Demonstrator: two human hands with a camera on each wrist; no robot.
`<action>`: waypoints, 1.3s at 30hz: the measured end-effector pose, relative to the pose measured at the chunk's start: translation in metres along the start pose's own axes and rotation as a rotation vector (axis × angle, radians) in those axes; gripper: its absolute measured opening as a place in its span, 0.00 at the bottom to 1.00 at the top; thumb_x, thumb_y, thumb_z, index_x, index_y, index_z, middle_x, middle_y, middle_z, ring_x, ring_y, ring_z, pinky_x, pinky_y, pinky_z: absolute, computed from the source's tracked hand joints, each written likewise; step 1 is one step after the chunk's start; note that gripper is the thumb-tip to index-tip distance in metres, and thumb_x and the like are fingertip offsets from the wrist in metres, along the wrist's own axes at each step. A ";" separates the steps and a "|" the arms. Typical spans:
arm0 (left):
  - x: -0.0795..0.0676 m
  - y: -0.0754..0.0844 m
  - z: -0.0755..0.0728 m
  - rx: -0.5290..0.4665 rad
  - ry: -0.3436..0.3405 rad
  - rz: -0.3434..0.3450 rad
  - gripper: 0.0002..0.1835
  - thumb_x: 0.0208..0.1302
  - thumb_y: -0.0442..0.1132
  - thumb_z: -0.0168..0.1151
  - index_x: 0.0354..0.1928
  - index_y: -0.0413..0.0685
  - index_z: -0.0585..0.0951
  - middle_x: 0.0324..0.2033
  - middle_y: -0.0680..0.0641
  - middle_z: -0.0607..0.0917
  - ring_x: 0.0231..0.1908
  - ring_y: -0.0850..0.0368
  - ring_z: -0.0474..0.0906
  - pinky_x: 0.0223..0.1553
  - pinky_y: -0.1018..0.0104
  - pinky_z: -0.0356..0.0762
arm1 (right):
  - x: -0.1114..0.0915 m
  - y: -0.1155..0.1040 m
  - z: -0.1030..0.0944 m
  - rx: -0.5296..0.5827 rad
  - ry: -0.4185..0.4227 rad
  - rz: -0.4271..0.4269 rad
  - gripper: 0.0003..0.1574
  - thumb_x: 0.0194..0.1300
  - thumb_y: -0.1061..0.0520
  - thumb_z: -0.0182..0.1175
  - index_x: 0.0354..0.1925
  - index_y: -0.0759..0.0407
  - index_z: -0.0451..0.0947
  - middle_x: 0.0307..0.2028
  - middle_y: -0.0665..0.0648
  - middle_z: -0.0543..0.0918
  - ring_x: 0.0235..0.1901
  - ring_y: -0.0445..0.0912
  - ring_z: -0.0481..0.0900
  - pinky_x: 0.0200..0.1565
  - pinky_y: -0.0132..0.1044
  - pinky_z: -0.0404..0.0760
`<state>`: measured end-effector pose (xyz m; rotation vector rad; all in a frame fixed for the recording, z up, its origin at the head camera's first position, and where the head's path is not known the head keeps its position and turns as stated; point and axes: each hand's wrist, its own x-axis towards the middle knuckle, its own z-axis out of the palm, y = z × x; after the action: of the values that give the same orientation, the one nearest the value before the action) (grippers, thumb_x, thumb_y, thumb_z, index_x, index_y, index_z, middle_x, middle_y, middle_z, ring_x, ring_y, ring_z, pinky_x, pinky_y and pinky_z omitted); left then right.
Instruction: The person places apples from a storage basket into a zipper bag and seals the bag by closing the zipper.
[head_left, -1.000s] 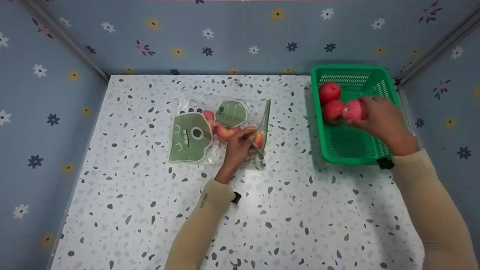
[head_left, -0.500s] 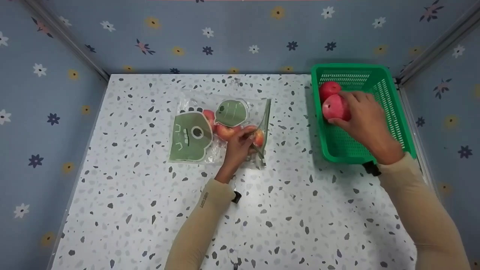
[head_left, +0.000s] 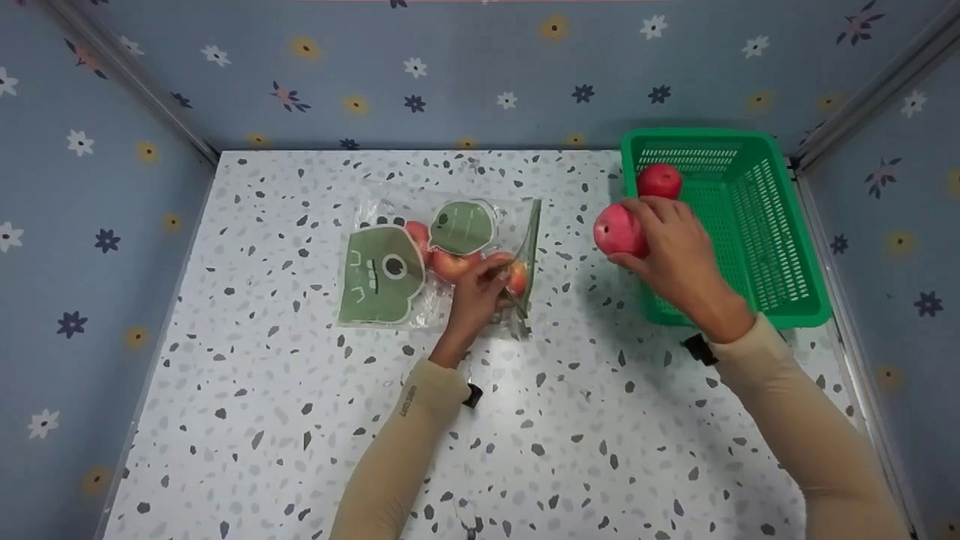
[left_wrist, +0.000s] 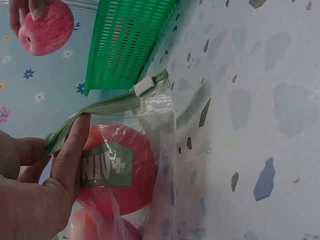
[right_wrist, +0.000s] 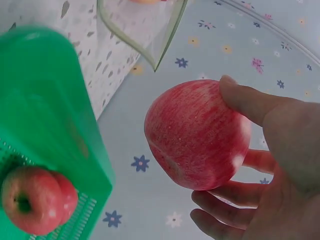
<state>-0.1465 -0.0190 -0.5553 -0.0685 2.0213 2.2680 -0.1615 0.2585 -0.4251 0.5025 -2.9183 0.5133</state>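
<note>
My right hand (head_left: 681, 251) grips a red apple (head_left: 619, 229) between thumb and fingers, held up over the left rim of the green basket (head_left: 814, 304). In the right wrist view the apple (right_wrist: 195, 135) hides part of the fingers. With my left hand (head_left: 472, 296) I pinch the green zip edge of a clear zip bag (head_left: 382, 277) printed with green cartoon figures. The mouth of the bag gapes on its right side, and several apples (head_left: 454, 264) lie inside. A white slider (left_wrist: 144, 86) sits on the zip strip in the left wrist view.
One apple (head_left: 660, 181) shows at the back left of the basket; the right wrist view shows two apples (right_wrist: 31, 201) overlapping there. Speckled white tabletop (head_left: 360, 435) lies between bag and basket and in front. Flower-patterned walls (head_left: 480, 67) stand behind and at both sides.
My right hand has carried the apple leftward, from above the middle of the basket to its left rim. The left hand and the bag have stayed in place.
</note>
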 end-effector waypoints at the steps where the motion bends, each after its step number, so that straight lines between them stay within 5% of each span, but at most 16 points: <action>1: 0.000 0.000 0.000 0.003 -0.001 -0.001 0.15 0.76 0.24 0.58 0.61 0.31 0.81 0.51 0.37 0.83 0.41 0.56 0.80 0.34 0.66 0.90 | 0.000 -0.002 0.003 -0.001 0.003 -0.006 0.49 0.58 0.52 0.82 0.71 0.63 0.71 0.66 0.70 0.75 0.66 0.66 0.70 0.59 0.70 0.79; 18: -0.002 -0.002 -0.001 0.013 0.010 0.022 0.15 0.75 0.25 0.58 0.60 0.30 0.82 0.51 0.35 0.85 0.40 0.59 0.80 0.29 0.72 0.85 | -0.007 -0.034 0.055 0.027 -0.064 -0.019 0.48 0.60 0.47 0.80 0.71 0.63 0.72 0.64 0.68 0.77 0.64 0.64 0.73 0.63 0.60 0.79; 39: -0.001 -0.001 0.000 0.039 0.001 0.044 0.15 0.75 0.25 0.58 0.60 0.30 0.82 0.54 0.34 0.85 0.40 0.60 0.80 0.28 0.72 0.85 | -0.013 -0.044 0.116 0.158 -0.123 0.089 0.47 0.63 0.49 0.79 0.72 0.63 0.71 0.65 0.67 0.78 0.66 0.63 0.73 0.65 0.57 0.79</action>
<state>-0.1450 -0.0194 -0.5562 -0.0223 2.0863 2.2535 -0.1428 0.1826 -0.5226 0.4386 -3.0437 0.7559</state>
